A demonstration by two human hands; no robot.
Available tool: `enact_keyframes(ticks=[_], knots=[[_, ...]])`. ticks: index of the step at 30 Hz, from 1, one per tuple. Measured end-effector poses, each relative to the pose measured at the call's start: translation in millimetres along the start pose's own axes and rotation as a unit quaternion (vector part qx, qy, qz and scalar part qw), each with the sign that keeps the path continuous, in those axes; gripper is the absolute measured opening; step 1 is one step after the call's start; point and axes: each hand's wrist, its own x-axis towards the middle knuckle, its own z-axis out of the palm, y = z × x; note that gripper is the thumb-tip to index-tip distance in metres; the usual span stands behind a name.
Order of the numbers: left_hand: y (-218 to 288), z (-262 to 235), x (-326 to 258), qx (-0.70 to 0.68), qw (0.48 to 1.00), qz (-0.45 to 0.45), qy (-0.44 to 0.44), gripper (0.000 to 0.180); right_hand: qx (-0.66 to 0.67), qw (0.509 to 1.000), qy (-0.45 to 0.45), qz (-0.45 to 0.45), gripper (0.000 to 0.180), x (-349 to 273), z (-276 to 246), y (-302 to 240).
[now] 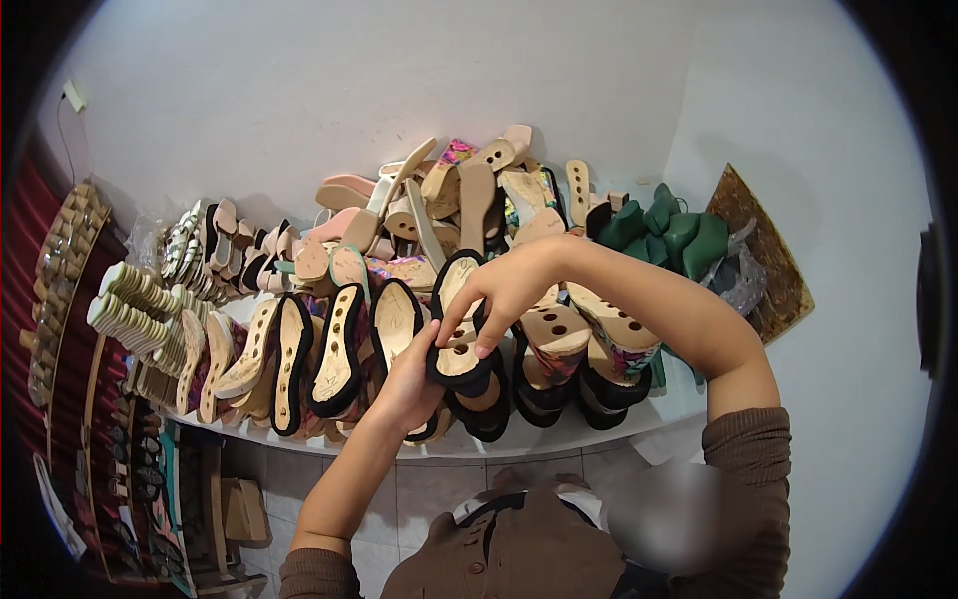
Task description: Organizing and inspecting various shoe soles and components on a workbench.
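Observation:
A wooden shoe sole with a black padded rim and dark round holes [460,365] is between my hands, over the front of the table. My left hand [411,383] grips its left edge, fingers closed along the side. From above and right, my right hand [514,287] reaches over it, thumb and fingers pressed on the wood near the holes. Part of the sole is hidden under the fingers. Close by on the left stand similar black-rimmed soles [337,344]. Under and right of my hands are wooden wedge soles with colourful sides [555,329].
Behind lies a heap of loose heels and soles [477,205]. Green shoe lasts [689,235] sit at the right, beside a brown board [763,265] and clear plastic. Stacks of pale soles [135,309] stand at the left end, near shelves of shoe parts [65,270].

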Motion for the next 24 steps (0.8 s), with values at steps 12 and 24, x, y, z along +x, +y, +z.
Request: enact_keyframes(ticks=[12, 24], knots=[[-5, 0, -5, 0.035, 0.999, -0.002, 0.004, 0.044, -0.016, 1.0, -0.006, 0.026, 0.05, 4, 8, 6], [-4, -23, 17, 0.05, 0.997, 0.043, 0.047, 0.056, -0.027, 0.981, 0.191, 0.032, 0.042, -28, -11, 1]])
